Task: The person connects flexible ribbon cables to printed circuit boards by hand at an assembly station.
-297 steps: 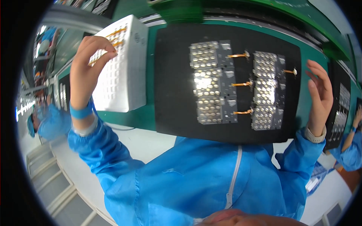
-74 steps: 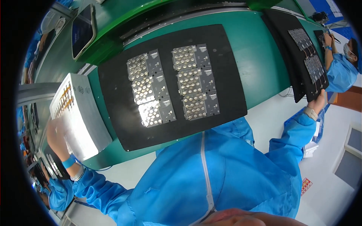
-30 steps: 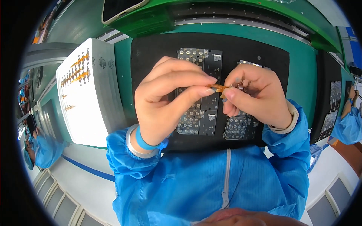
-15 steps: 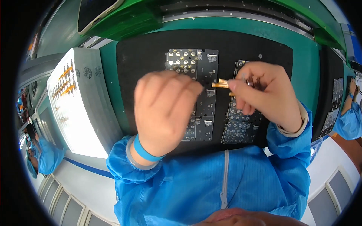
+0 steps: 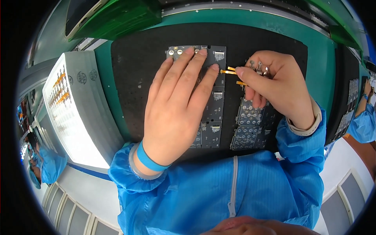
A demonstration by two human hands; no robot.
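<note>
My left hand (image 5: 172, 98) lies palm down with fingers spread over the left black circuit board panel (image 5: 217, 111), covering much of its round metal pads. Its fingertips rest on the upper part of the panel. Slim orange-gold flex cables (image 5: 230, 70) are pinched between the thumb and fingers of my right hand (image 5: 276, 84). Their tips reach the panel's right edge near my left index fingertip; whether they touch is unclear. More metallic parts of the cables show in the curled right hand. Partly under that hand lies a second circuit board panel (image 5: 250, 117).
Both panels lie on a black mat (image 5: 131, 78) on a green bench. At left stands a white box (image 5: 84, 129) with several flex cables (image 5: 60, 88) on its bright face. A phone-like device (image 5: 84, 15) rests on a green ledge at upper left. Other people in blue sit at both sides.
My left hand has come down and flattened, its fingers spreading over the left panel. My right hand has moved slightly up, still pinching the cables. The view has shifted a little.
</note>
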